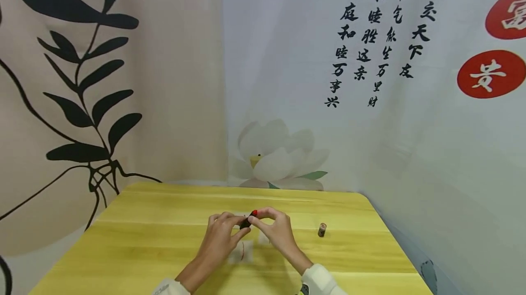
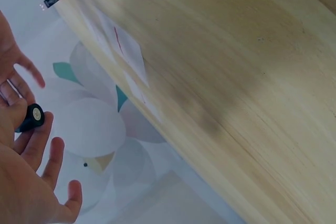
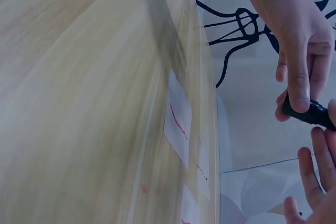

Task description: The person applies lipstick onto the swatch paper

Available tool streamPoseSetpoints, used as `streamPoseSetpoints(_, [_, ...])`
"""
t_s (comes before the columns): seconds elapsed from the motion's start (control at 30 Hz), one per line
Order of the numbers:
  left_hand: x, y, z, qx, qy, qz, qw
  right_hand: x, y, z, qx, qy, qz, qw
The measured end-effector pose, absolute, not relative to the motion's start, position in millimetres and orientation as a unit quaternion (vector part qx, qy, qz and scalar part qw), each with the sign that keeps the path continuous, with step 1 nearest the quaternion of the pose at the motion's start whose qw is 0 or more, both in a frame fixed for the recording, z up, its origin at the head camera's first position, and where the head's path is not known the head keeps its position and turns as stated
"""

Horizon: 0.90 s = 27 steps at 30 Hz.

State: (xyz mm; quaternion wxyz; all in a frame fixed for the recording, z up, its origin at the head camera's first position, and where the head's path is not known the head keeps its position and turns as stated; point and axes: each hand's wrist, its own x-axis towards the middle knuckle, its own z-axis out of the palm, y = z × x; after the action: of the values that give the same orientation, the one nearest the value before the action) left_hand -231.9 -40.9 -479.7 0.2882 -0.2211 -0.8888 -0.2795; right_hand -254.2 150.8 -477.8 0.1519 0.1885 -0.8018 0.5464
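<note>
Both hands are close together over the yellow wooden table (image 1: 135, 240), at a dark lipstick (image 1: 245, 223) with a red tip. My left hand (image 1: 222, 235) holds its black base between thumb and fingers. In the left wrist view the lipstick's base (image 2: 37, 114) shows a pale round end. With thumb and forefinger my right hand (image 1: 277, 231) pinches the lipstick near the red tip. In the right wrist view the tube (image 3: 310, 113) lies tilted between both hands, its tip end hidden.
Beneath the hands lies a white paper (image 1: 248, 250) with a red stroke; more marked paper pieces (image 3: 202, 169) lie beyond. A small dark cylinder (image 1: 322, 229) stands to the right of the hands. A patterned wall hanging (image 1: 185, 80) rises behind the table's far edge.
</note>
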Motion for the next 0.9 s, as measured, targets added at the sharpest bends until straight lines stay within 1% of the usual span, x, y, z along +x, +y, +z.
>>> streamPoseSetpoints(0.37, [-233.2, -42.5, -479.1, -0.230, -0.881, -0.288, 0.298, -256.4, 153.7, -476.5, 0.198, -0.806, 0.539, 0.145])
streamPoseSetpoints(0.6, [-231.0, -45.8, -478.5, -0.233, -0.882, -0.286, 0.293, -253.0, 151.0, -475.7, 0.202, -0.800, 0.551, 0.127])
streamPoseSetpoints(0.9, [-229.8, -48.2, -477.4, -0.233, -0.883, -0.288, 0.287, -250.7, 146.1, -475.3, 0.195, -0.803, 0.547, 0.133])
